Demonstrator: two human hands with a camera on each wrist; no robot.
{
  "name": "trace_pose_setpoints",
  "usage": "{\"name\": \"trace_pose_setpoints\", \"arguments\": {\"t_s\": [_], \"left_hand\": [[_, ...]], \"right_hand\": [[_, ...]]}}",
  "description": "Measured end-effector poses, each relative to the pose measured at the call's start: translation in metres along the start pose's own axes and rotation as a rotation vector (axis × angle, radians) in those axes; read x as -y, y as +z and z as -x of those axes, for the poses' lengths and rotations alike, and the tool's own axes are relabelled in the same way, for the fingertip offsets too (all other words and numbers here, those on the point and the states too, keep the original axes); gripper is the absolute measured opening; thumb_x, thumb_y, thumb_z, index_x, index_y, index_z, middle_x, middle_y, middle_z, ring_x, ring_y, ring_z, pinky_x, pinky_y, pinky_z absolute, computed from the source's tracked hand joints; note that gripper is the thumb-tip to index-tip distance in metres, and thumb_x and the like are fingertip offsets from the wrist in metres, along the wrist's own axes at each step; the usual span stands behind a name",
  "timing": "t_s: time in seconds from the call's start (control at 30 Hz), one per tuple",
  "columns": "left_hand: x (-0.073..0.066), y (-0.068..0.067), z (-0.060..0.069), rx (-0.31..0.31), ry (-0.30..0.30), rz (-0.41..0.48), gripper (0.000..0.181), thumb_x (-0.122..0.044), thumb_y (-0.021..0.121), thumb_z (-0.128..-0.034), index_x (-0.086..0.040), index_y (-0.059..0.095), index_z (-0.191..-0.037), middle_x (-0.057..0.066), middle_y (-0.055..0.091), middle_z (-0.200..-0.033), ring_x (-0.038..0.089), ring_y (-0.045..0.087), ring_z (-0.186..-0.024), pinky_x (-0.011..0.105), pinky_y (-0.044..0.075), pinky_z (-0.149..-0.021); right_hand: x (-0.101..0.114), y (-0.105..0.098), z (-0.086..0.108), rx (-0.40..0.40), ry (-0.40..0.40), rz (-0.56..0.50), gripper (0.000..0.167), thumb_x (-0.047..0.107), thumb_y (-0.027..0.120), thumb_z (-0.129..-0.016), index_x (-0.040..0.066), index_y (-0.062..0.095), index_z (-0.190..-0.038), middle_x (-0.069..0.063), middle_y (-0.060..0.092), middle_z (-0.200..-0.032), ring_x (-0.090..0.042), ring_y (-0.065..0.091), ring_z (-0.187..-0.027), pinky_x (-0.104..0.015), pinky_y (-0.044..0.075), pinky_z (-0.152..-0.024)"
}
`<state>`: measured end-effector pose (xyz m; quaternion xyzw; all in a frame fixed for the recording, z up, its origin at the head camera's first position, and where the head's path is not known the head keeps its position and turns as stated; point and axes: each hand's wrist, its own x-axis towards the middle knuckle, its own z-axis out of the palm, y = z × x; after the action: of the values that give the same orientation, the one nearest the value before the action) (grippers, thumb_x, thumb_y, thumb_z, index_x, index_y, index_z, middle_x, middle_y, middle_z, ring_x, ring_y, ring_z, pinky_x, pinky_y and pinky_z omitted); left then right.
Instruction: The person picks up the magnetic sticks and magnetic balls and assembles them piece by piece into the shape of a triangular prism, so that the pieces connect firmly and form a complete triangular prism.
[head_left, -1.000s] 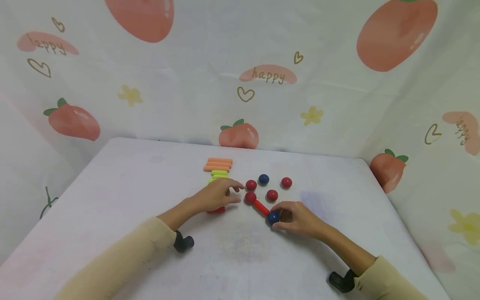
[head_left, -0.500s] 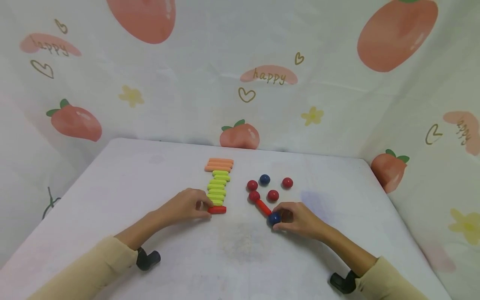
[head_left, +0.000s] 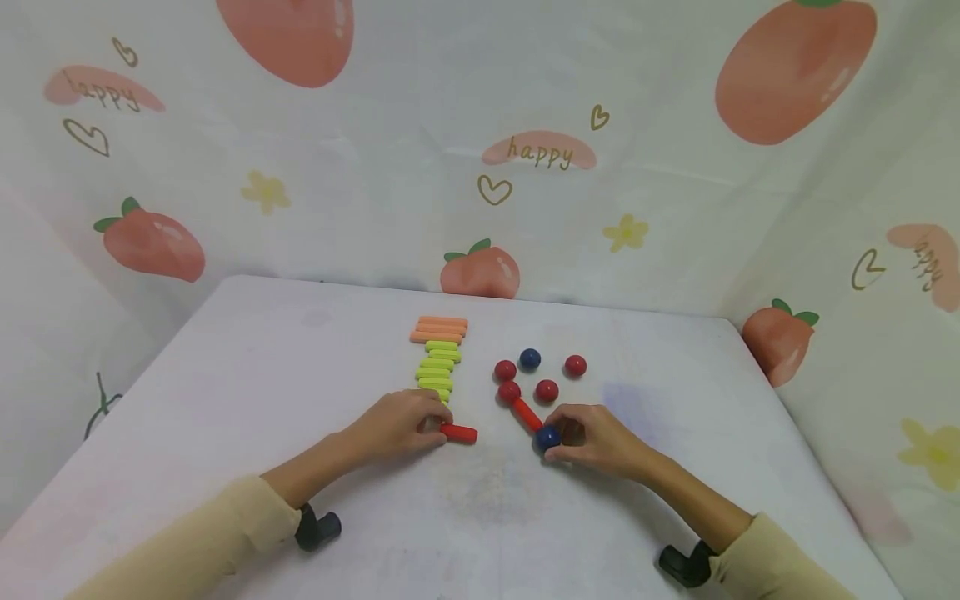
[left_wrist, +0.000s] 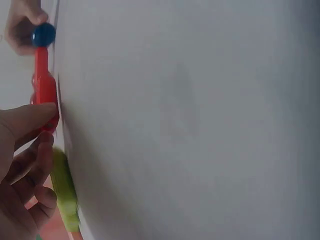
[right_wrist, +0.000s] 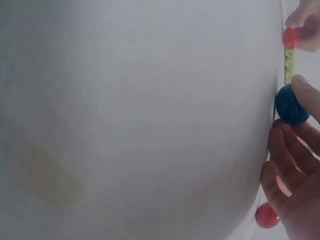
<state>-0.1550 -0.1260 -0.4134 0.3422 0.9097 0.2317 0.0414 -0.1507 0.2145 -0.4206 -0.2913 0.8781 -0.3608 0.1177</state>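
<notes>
My left hand (head_left: pixel 401 423) pinches one end of a short red stick (head_left: pixel 459 433) between thumb and fingers, near the front of a row of yellow-green sticks (head_left: pixel 437 363). In the left wrist view the thumb lies across that red stick (left_wrist: pixel 47 92). To the right, my right hand (head_left: pixel 600 437) grips a dark blue ball (head_left: pixel 547 438) at the table surface. A second red stick (head_left: pixel 527 414) runs from this ball to a red ball (head_left: pixel 509 392). The right wrist view has the blue ball (right_wrist: pixel 291 105) between thumb and fingers.
Several orange sticks (head_left: pixel 439 328) lie behind the yellow-green ones. Loose red balls (head_left: pixel 547 390), (head_left: pixel 575 365), (head_left: pixel 506 370) and another blue ball (head_left: pixel 530 359) rest behind the right hand. A patterned cloth (head_left: pixel 375 167) hangs at the back of the white table (head_left: pixel 300 375).
My left hand drew back left from beside the balls to the red stick by the row, then took it and shifted it right and nearer. The right hand stays on the blue ball.
</notes>
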Motion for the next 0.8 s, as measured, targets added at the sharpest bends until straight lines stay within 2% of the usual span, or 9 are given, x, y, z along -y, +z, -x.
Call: {"name": "trace_pose_setpoints", "arguments": {"t_s": [0.2,0.33,0.47,0.63,0.8], "left_hand": [[-0.022,0.015,-0.019,0.008,0.029,0.086,0.024,-0.022,0.077,-0.0876,-0.015,0.074,-0.111,-0.01,0.066,-0.091,0.005,0.054,-0.076,0.02,0.048,-0.068],[-0.036,0.024,-0.034,0.005,0.038,0.102,0.026,-0.022,0.077,-0.0885,-0.013,0.074,-0.112,-0.008,0.067,-0.092,0.006,0.056,-0.079,0.02,0.049,-0.072],[-0.044,0.029,-0.045,0.005,0.055,0.112,0.024,-0.022,0.077,-0.0884,-0.013,0.074,-0.111,-0.009,0.067,-0.09,0.005,0.055,-0.078,0.018,0.049,-0.072],[-0.042,0.027,-0.045,0.032,0.034,0.153,0.027,-0.02,0.078,-0.0874,-0.014,0.073,-0.113,-0.011,0.068,-0.093,0.004,0.056,-0.077,0.018,0.049,-0.072],[-0.029,0.015,-0.034,0.013,-0.017,0.206,0.029,-0.02,0.077,-0.0876,-0.014,0.073,-0.116,-0.009,0.069,-0.097,0.006,0.057,-0.079,0.02,0.051,-0.071]], "right_hand": [[0.001,0.001,0.001,-0.008,-0.001,0.004,0.036,0.03,0.084,-0.081,0.013,0.069,-0.109,0.009,0.066,-0.091,-0.01,0.059,-0.077,-0.024,0.054,-0.071],[0.0,0.001,0.0,-0.005,-0.006,-0.003,0.036,0.029,0.084,-0.081,0.013,0.069,-0.109,0.009,0.067,-0.091,-0.01,0.06,-0.078,-0.025,0.054,-0.072],[0.0,0.001,0.0,-0.003,-0.02,-0.014,0.034,0.028,0.083,-0.081,0.013,0.069,-0.108,0.009,0.067,-0.09,-0.01,0.061,-0.077,-0.026,0.055,-0.072],[-0.001,0.001,0.001,-0.004,-0.022,-0.012,0.034,0.029,0.084,-0.081,0.014,0.069,-0.108,0.01,0.067,-0.09,-0.01,0.061,-0.077,-0.026,0.055,-0.072],[-0.001,0.0,0.002,0.0,-0.01,-0.01,0.035,0.029,0.083,-0.082,0.013,0.069,-0.109,0.009,0.067,-0.092,-0.01,0.061,-0.078,-0.025,0.055,-0.073]]}}
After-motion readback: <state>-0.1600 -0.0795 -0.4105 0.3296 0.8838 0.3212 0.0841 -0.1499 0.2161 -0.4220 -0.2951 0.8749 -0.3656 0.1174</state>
